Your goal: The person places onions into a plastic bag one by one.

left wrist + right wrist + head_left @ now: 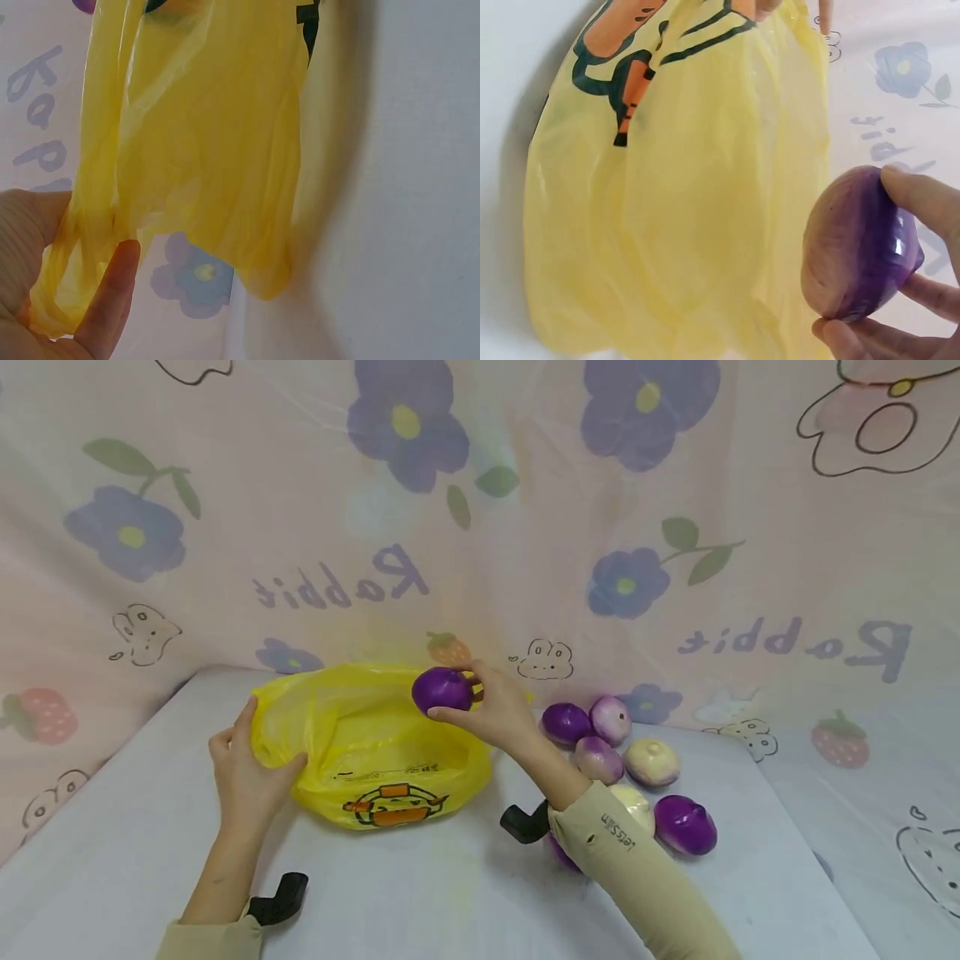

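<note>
A yellow plastic bag [465, 781] with a printed orange and dark-green design sits on the table, its mouth facing me. At its left side, my left hand [251, 785] grips the bag's edge between thumb and fingers; the left wrist view shows the bunched plastic [202, 135] there. My right hand [501, 706] holds a purple onion [441, 692] by thumb and fingertips, in front of the bag's upper right opening. In the right wrist view this onion [855, 244] has a paler, beige-pink side. What lies deep in the bag cannot be made out.
Right of the bag lie several onions: purple [686, 825], cream [652, 762] and pinkish-white [611, 720]. My right sleeve [630, 860] partly covers some of them. The white table [420, 902] meets a printed cloth [510, 568] behind. Black wrist devices [280, 899] jut from both sleeves.
</note>
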`<state>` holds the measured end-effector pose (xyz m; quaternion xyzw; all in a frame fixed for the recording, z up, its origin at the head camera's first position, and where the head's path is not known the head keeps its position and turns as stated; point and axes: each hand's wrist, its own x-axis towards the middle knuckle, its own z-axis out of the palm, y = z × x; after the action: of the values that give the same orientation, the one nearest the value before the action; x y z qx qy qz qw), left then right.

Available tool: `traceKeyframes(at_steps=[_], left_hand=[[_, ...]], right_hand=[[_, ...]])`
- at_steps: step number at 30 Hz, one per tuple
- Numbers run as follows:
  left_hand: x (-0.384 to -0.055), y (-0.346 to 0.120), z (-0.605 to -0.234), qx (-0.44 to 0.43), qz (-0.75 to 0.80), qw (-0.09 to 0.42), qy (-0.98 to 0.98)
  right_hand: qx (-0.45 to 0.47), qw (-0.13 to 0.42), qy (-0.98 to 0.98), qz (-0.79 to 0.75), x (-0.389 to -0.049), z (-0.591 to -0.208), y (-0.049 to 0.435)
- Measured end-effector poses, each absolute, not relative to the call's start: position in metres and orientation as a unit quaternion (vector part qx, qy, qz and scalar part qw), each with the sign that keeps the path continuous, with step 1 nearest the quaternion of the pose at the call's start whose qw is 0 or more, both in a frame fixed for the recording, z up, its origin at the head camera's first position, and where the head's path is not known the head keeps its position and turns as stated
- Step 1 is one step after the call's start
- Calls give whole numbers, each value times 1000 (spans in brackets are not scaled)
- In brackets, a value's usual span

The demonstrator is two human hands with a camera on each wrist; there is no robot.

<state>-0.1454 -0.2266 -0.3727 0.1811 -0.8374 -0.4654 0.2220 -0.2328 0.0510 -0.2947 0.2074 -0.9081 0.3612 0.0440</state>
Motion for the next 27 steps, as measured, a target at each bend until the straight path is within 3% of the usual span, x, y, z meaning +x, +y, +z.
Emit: traceKeyframes(at_steps=[27], left_hand=[[-145,-227,-372,189,-470,218,-834]], right_hand=[[197,-45,-932,301,-255,-335,7]])
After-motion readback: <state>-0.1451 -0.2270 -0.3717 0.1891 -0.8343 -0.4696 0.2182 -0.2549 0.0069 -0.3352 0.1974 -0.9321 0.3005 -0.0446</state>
